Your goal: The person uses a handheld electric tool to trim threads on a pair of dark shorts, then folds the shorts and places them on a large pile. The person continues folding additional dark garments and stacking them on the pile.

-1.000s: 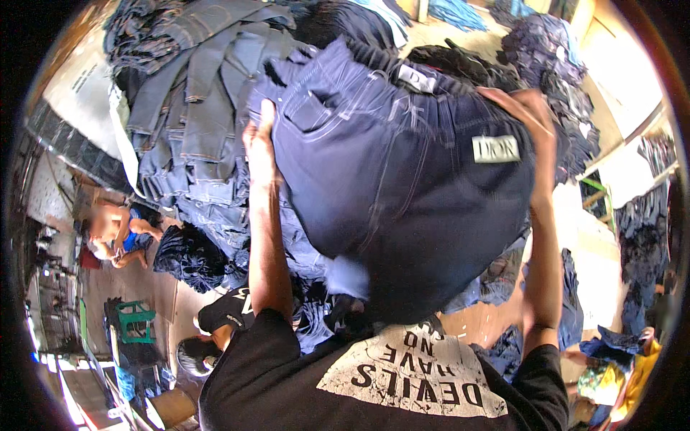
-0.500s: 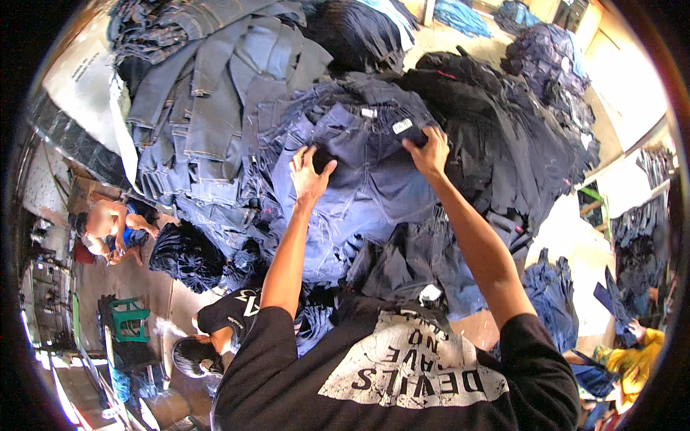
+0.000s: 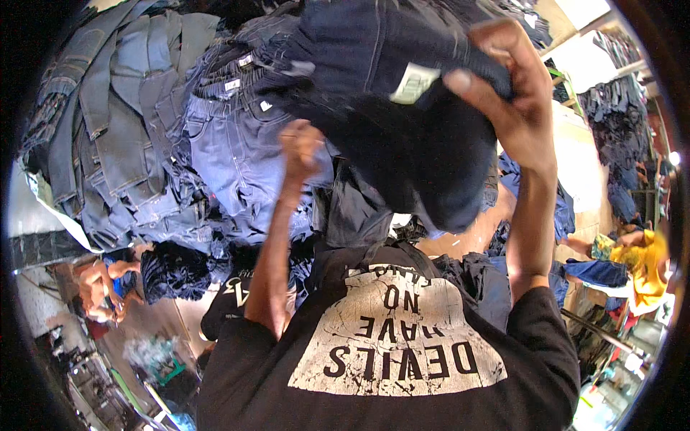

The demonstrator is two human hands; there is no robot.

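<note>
In the head view, the right hand (image 3: 514, 90) has come up off the pile since half a second ago, when both hands were down on a pair of shorts lying there; it now raises a pair of dark shorts (image 3: 420, 136) toward the camera. The blue shorts (image 3: 233, 140) lie face up on the pile, further left in the picture, and the whole view has shifted too.

The right hand is clamped on the dark shorts at the waist edge, thumb in front beside the white label (image 3: 415, 82). The left hand (image 3: 300, 149) has its fingers curled at the dark shorts' left edge, but it is blurred, and I cannot tell whether it has cloth.

If only the right hand holds, the dark shorts could swing or fold over themselves, since their weight would hang from one corner. The lower part could drag across the blue shorts and ruck them up, as the two overlap in view. A thumb pressing so near the label might also crease it. The jeans (image 3: 129, 86) at the left look less exposed.
</note>
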